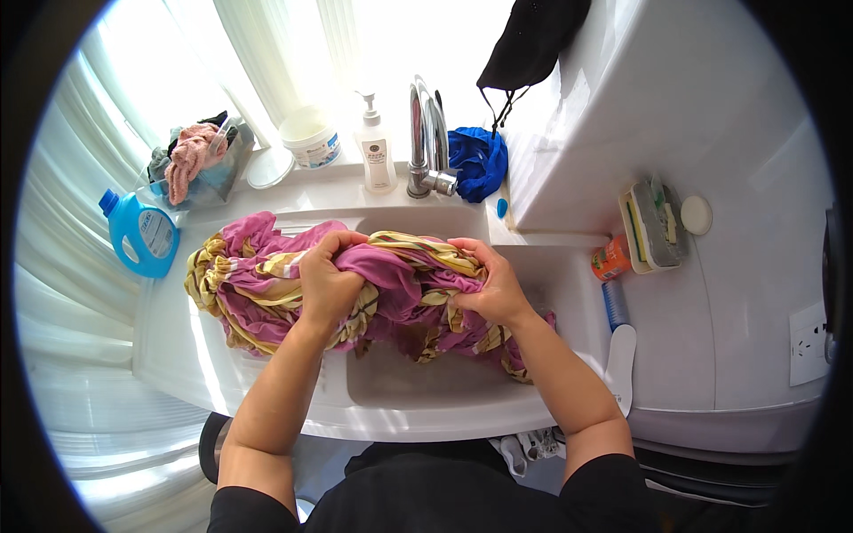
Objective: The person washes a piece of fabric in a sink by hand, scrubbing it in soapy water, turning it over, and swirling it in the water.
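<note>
A long bunched cloth [391,275], pink with yellow striped parts, stretches across the white sink. Its left part is heaped on the ledge beside the basin [426,386], and its right end hangs down into the basin. My left hand [330,282] is closed round a pink fold near the middle. To the right, my right hand [491,282] grips a yellow and pink twisted stretch of the same cloth. Between the two hands the cloth is lifted above the basin. Fingertips of both hands are partly hidden in the folds.
Behind the basin stand a chrome faucet [428,142], a pump bottle [375,151], a white tub [311,138] and a blue cloth [478,163]. A blue detergent bottle [142,235] and a container of clothes [200,160] are at left. A brush [620,364] and soap box [653,222] lie right.
</note>
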A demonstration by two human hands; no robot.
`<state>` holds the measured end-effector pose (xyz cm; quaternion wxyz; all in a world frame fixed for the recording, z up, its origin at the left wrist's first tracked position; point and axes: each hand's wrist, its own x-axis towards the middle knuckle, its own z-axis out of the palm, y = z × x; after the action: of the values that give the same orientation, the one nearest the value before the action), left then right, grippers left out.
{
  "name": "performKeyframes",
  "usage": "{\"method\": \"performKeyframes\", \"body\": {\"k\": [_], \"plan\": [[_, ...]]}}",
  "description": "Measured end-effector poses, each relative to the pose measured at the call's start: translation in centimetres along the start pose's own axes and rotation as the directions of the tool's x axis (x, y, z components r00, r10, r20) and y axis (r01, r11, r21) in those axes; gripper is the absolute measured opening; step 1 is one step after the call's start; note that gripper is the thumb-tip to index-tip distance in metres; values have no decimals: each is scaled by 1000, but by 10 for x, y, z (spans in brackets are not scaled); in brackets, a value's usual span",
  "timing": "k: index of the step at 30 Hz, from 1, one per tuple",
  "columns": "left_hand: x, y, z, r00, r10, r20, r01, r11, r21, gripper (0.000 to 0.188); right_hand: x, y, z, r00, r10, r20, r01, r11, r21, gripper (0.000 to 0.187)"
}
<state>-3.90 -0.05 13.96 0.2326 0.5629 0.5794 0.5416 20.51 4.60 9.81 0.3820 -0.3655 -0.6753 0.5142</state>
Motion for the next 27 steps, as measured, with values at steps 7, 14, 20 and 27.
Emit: {"method": "performKeyframes", "body": {"k": [7, 14, 20, 27], "plan": [[-33, -59, 76, 769, -211, 604, -482, 429, 764, 107, -45, 78, 21, 962, 174, 212, 72, 584, -809, 100], [-68, -182, 128, 681, -566, 464, -667, -217, 713, 74, -49, 162, 102, 911, 198, 361, 339, 137, -931, 116], [-63, -240, 164, 736, -632, 244, -575, -392, 718, 70, 24, 151, 111, 706, 508, 494, 445, 224, -867, 100], [-14, -196, 148, 552, -687, 472, -425, 255, 869, 51, 68, 153, 62, 779, 456, 432, -43, 725, -687, 49]]}}
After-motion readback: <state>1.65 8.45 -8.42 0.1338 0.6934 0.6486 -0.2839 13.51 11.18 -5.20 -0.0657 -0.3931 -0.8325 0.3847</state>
